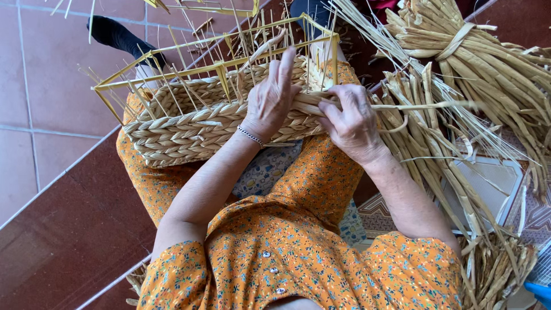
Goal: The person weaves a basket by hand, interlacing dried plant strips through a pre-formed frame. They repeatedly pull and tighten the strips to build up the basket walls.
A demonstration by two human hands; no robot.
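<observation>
A half-woven straw basket [189, 129] with a yellow wire frame [172, 54] rests on my lap. My left hand [271, 100] presses flat against the braided wall, fingers pointing up over the rim, a thin bracelet on the wrist. My right hand [350, 120] pinches a flat straw strand [425, 106] at the basket's right corner; the strand runs off to the right. Several thin upright stakes stick out of the weave.
A tied bundle of dried straw [488, 57] lies at the upper right, with loose stalks [447, 166] spread beside my right knee. A patterned mat [505, 183] lies under them. Red and pink floor tiles [51, 97] are to the left. A blue object [539, 291] shows at the bottom right.
</observation>
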